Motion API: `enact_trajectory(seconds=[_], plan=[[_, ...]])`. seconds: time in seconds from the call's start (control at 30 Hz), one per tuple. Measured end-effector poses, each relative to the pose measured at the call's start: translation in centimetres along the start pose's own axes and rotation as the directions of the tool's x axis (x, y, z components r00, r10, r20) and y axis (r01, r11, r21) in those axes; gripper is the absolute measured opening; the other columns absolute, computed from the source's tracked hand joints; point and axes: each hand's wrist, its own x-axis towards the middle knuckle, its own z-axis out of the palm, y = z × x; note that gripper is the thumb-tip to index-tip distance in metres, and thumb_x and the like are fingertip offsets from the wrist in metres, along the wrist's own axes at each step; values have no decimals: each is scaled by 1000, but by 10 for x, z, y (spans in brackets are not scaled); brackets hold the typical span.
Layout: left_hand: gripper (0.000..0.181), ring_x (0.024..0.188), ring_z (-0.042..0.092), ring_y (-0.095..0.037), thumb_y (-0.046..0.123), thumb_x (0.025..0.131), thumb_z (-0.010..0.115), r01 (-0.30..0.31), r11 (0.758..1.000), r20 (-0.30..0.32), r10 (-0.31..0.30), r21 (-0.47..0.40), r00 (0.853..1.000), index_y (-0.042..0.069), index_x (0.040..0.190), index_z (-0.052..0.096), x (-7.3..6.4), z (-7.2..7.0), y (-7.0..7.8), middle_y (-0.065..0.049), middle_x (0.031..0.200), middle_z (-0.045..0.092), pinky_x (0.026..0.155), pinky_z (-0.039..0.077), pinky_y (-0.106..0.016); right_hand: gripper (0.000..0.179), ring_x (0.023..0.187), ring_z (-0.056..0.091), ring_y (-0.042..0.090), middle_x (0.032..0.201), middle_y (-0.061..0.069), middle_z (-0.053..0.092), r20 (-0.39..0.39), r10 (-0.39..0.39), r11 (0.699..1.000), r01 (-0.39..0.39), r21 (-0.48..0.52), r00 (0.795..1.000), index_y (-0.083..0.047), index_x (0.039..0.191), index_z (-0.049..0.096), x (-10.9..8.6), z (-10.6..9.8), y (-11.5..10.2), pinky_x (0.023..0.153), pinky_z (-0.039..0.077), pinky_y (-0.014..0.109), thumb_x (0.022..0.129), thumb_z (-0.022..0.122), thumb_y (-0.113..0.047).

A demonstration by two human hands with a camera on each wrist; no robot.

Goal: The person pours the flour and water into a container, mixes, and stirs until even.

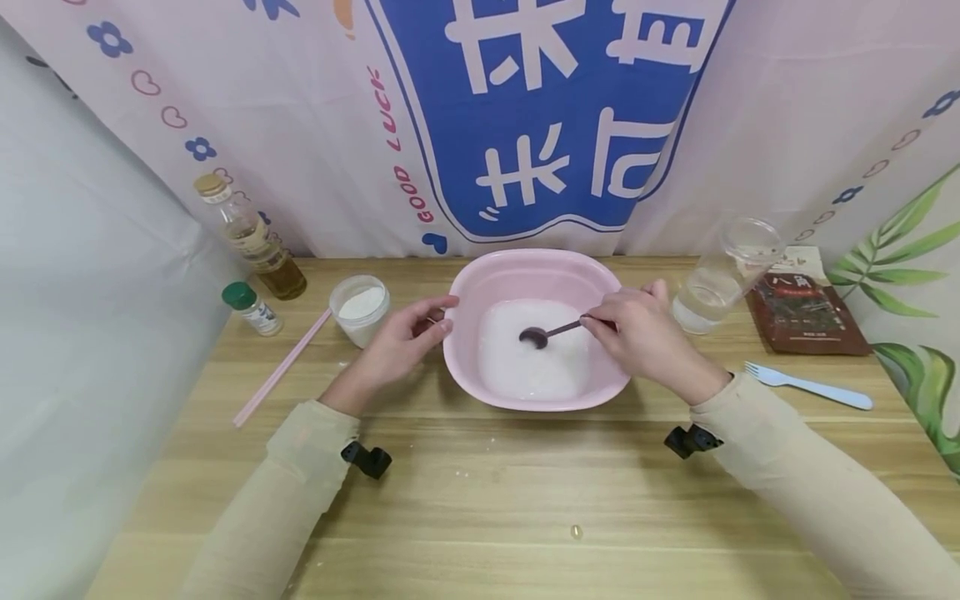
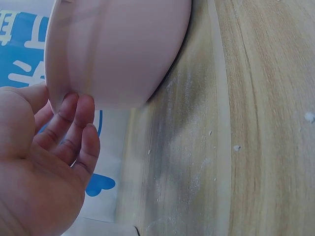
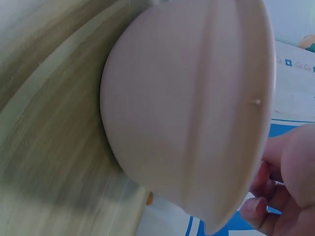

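A pink plastic basin [image 1: 536,260] sits on the table with white, milky-looking contents [image 1: 498,354] in it. My left hand [image 1: 401,337] holds the basin's left rim, thumb at the edge and fingers beneath it; the left wrist view shows these fingers [image 2: 69,130] against the outer wall. My right hand [image 1: 645,329], over the right rim, pinches the handle of a small dark brown spoon [image 1: 534,337]. The spoon's bowl is at the white contents near the middle. In the right wrist view the basin wall hides the spoon.
At left stand an oil bottle [image 1: 258,246], a green-capped shaker [image 1: 251,308], a tub of white powder [image 1: 360,304] and pink chopsticks [image 1: 281,371]. At right are a clear cup of liquid [image 1: 708,292], a brown packet [image 1: 806,312] and a blue fork [image 1: 813,386].
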Motion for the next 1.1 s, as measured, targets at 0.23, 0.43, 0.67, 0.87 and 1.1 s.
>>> enact_trajectory(seconds=[0.23,0.43,0.67,0.87,1.1], plan=[[43,97,60,-22,13,110,61,7,1000,3,-7,2,1000,6,152,59,-1,0,-1,-20,118,69,80,51,-21,10,80,63,32,76,7,73,-9,14,998,-15,-67,1000,-6,89,84,-3,-8,7,86,30,53,96,77,-9],[43,97,60,-23,13,110,61,12,1000,0,-12,-1,1000,7,153,59,-1,0,-1,-19,118,69,80,51,-21,7,81,60,30,82,5,77,47,10,999,-9,-31,999,-8,90,84,-10,-20,8,86,27,52,94,79,-7],[42,97,61,-23,11,110,61,5,1000,-6,-5,-8,1000,5,152,59,0,0,-3,-20,117,69,80,51,-21,7,81,62,26,82,3,77,52,-14,999,11,50,999,-9,90,83,-9,-15,4,87,26,49,95,79,-7],[43,98,61,-22,12,110,61,-2,1000,-4,2,-4,1000,5,152,59,0,0,-3,-20,117,70,81,51,-20,8,82,64,25,85,6,81,-11,33,987,-31,159,999,-7,93,84,1,-7,-5,85,26,46,97,77,-8],[42,96,61,-22,12,110,62,-8,1000,-3,8,-8,1000,5,151,60,0,1,-1,-20,116,69,80,51,-20,13,82,65,27,83,6,80,65,86,980,-96,174,994,-6,93,84,18,9,-18,88,27,47,99,74,-12]])
